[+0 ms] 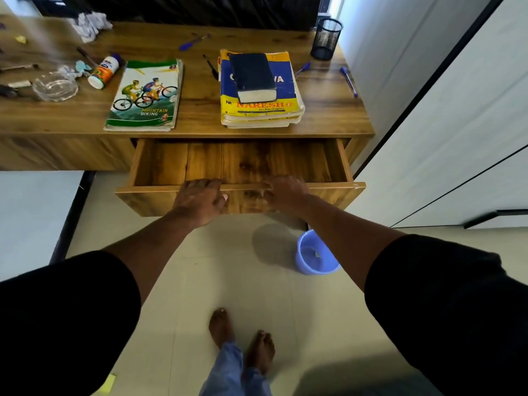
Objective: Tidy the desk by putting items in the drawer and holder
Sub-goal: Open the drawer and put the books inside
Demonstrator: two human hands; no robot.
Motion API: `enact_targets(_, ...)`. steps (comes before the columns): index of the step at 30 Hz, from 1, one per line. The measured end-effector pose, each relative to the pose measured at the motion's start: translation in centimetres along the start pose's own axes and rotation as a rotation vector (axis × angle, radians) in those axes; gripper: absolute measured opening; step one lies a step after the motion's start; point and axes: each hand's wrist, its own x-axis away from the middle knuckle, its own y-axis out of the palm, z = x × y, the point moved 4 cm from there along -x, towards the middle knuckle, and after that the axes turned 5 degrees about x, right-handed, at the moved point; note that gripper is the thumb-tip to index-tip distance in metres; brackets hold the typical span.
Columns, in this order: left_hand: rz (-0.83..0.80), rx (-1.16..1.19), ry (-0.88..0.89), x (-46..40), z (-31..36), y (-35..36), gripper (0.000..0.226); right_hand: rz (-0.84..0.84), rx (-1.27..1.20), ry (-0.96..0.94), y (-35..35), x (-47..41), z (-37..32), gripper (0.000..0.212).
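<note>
1. Both of your hands grip the top edge of the drawer front: your left hand has its fingers curled over the edge into the drawer, thumb down on the front panel, and your right hand hooks over the same edge just beside it, slightly blurred.
2. Your drawer stands pulled out from under the desk, and its wooden floor shows bare.
3. On the desk above the drawer's left part lies the "Mountain Biking" notebook. To its right sits a stack of yellow-and-blue books with a dark thick book on top.
4. At the far right corner of the desk stands the black mesh holder, upright.
5. Loose pens lie about: a blue pen near the right edge, another blue pen just right of the book stack, a black pen between notebook and stack, and a blue-handled one farther back.
6. Left of the notebook lies a white-and-orange bottle on its side, near a glass dish. Crumpled paper sits at the back.
7. On the floor below the drawer stands a blue bucket, and your bare feet are near it.
</note>
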Motion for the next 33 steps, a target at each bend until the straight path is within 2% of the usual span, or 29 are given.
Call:
enact_targets(6,-0.056,0.067,-0.002,1.0,0.3,-0.6,0.05,-0.014,-0.014,0.061,0.1,1.2,-1.0,0.039)
enact_targets(13,0.002,0.022,0.13,4.8,0.2,0.1,0.047,-0.207,0.053,0.023,0.5,3.6,-1.6,0.063)
enact_targets(17,-0.089,0.102,0.134,6.6,0.7,0.3,0.046,-0.32,0.04,0.006,0.8,5.2,-1.8,0.07)
enact_targets(24,-0.28,0.095,0.117,8.1,1.4,-0.5,0.035,-0.372,0.15,-0.082,0.2,7.8,-2.7,0.061)
enact_targets(29,-0.368,0.078,0.089,8.1,2.0,-0.6,0.039,-0.384,0.208,-0.138,-0.1,9.7,-3.3,0.062)
enact_targets(33,-0.476,0.089,0.042,8.3,2.4,-0.7,0.043,-0.415,0.159,-0.139,0.3,10.4,-3.1,0.064)
